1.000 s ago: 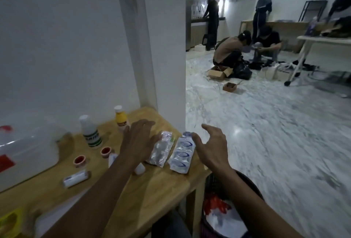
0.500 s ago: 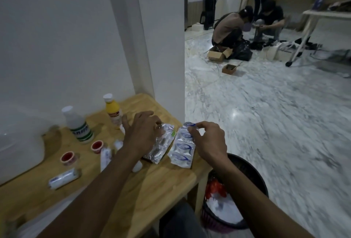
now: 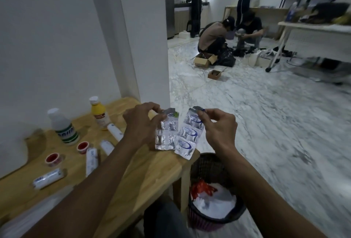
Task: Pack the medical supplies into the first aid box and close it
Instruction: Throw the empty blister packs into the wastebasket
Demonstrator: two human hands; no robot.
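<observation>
My left hand (image 3: 141, 123) pinches the top of a silver blister pack (image 3: 166, 135), lifted above the wooden table (image 3: 144, 177). My right hand (image 3: 220, 128) pinches the top of a second blister strip (image 3: 188, 139) with blue print, hanging beside the first. On the table lie a white bottle with a green label (image 3: 63, 126), a yellow bottle (image 3: 98, 113), two small red-capped pots (image 3: 83, 147) (image 3: 52, 159), and white tubes and gauze rolls (image 3: 47, 178) (image 3: 91, 160). At the far left edge a blurred white shape (image 3: 11, 148), perhaps the first aid box, stands on the table.
A black mesh waste bin (image 3: 212, 199) with white and red rubbish stands under the table's right corner. A white pillar (image 3: 144, 38) rises behind the table. Several people work on the marble floor and at tables far behind.
Both hands closed on the two blister packs lying on the table and lifted them up off the surface. The camera tilted back up slightly.
</observation>
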